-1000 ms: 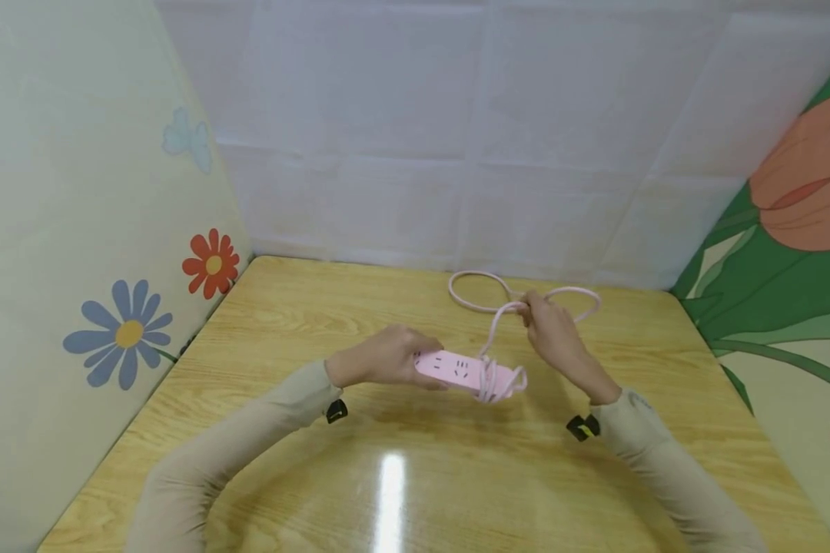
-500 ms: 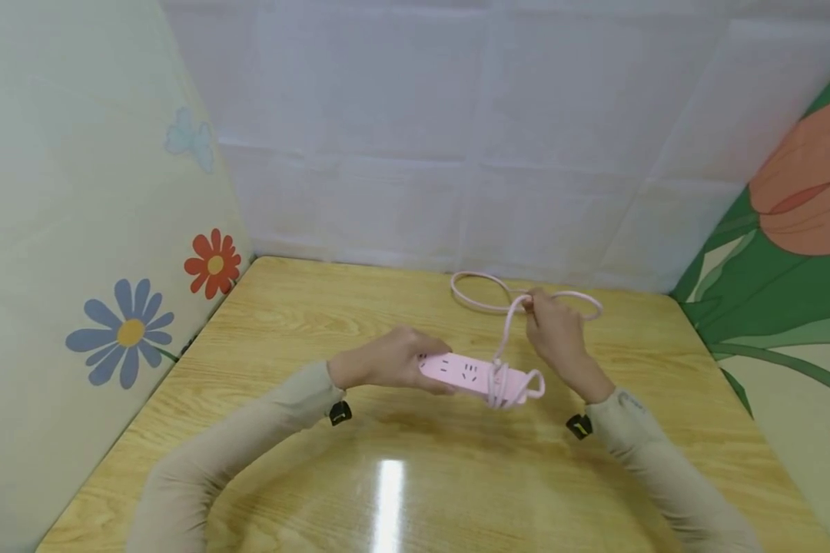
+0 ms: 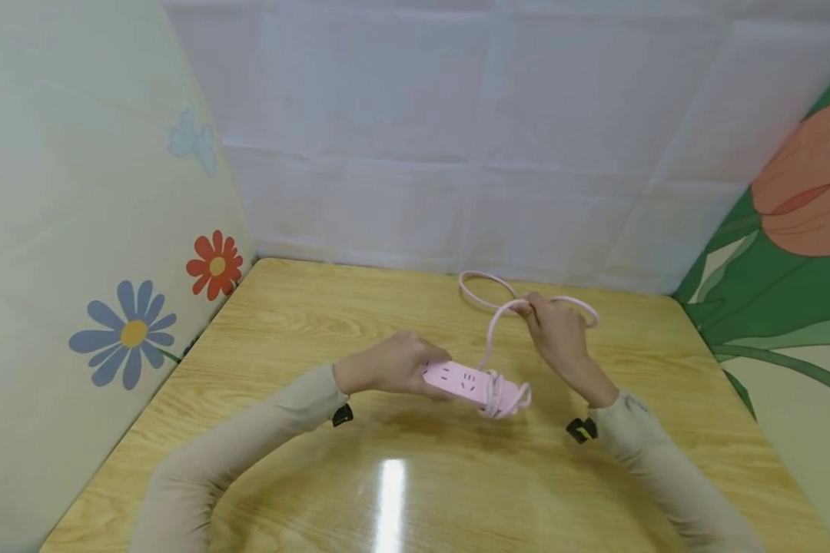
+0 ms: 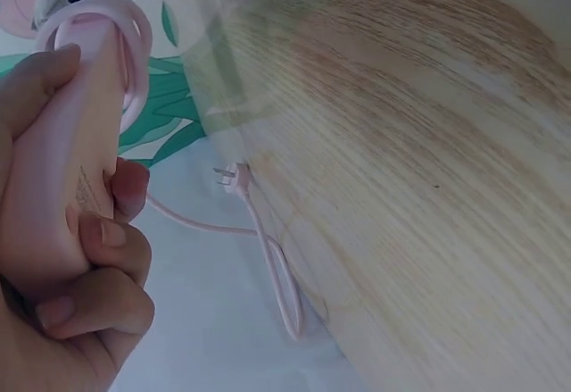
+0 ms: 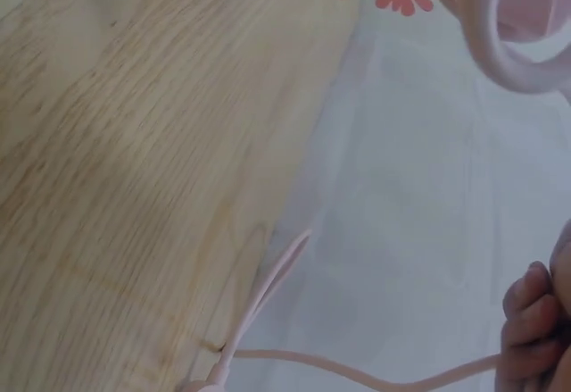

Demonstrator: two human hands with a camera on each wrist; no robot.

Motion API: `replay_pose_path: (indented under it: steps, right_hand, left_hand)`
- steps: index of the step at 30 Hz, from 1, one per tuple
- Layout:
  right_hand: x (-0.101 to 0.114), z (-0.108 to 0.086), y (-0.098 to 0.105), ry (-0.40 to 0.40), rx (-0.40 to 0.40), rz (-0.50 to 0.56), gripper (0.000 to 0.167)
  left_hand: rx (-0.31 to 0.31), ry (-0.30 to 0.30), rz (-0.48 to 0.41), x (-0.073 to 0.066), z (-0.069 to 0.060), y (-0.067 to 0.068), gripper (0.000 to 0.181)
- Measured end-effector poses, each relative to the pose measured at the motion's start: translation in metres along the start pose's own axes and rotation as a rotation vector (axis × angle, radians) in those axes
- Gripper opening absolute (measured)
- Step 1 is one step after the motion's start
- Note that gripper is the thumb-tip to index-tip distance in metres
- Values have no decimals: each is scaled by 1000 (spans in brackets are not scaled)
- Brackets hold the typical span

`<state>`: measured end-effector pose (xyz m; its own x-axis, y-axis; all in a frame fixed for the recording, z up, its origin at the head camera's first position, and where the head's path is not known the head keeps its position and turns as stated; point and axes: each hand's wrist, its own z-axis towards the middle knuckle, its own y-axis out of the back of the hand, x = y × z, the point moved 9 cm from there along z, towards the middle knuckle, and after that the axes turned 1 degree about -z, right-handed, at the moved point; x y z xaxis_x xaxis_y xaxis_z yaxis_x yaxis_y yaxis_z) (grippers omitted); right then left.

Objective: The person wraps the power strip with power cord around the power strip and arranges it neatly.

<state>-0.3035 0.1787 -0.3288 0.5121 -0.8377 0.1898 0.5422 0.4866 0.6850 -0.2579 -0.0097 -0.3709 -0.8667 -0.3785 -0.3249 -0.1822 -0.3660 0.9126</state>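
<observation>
My left hand [image 3: 397, 365] grips one end of a pink power strip [image 3: 459, 380], held tilted above the table. In the left wrist view its fingers [image 4: 116, 298] curl round the strip's underside. Several turns of pink cord [image 3: 493, 395] wrap the strip's far end, with a small loop sticking out. My right hand [image 3: 559, 338] pinches the cord a short way off, and a slack arc runs between it and the strip. Beyond that hand, the loose cord lies in loops at the table's back. The plug [image 4: 235, 178], prongs showing, rests there in the left wrist view.
A wood-grain table [image 3: 318, 307] lies under both hands. White sheeting [image 3: 360, 207] stands along its back edge. Flower-printed panels stand at the left [image 3: 131, 334] and right. Light glares off the table's front middle.
The wrapped end of the strip swung right, then back left and slightly lower. The cord between the hands straightened somewhat, then bowed again. Both hands keep their hold.
</observation>
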Motion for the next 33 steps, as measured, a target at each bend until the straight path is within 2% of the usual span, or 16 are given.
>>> replay_pose_path:
  steps: [4,8,16,24,30,33]
  right_hand:
    - [-2,1,4,-27,-15,74,57]
    - [-2,2,9,-38,-24,154,48]
    - [-2,1,11,-140,5,318,16]
    - [12,-4,21,-138,-28,409,7]
    - [20,-6,29,-175,-59,489,5]
    - [25,-6,36,-188,-84,527,4]
  left_hand:
    - [6,46,-3,6,0,-1,47]
    - [-11,94,32,11,1,2,46]
    - [-24,148,63,20,1,3,49]
    - [-81,200,186,30,-4,10,50]
    - [-173,265,188,34,-6,23,50]
    - [-198,288,180,35,-5,27,49]
